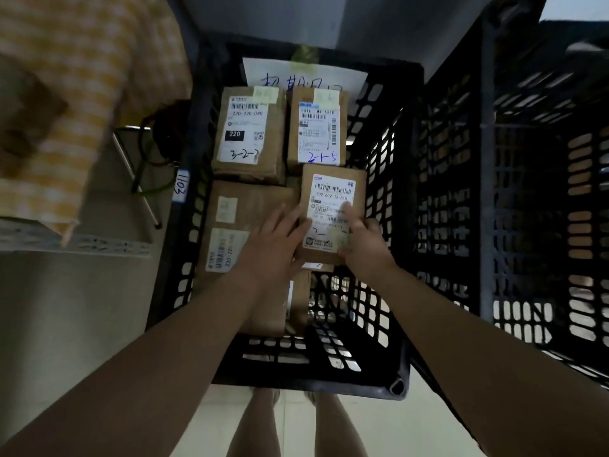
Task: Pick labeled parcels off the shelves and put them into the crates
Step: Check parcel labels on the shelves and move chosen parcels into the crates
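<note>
Both hands reach down into a black slatted crate (395, 385). The right hand (364, 247) grasps the near right corner of a small brown parcel (329, 179), one digit laid across its white label and the others hidden beneath. The left hand (280, 239) rests flat against the parcel's left edge, fingers straight and gripping nothing. The parcel sits on top of the other boxes (248, 133) in the crate, overlapping a larger box (244, 199). A second crate (527, 192) stands to the right.
</note>
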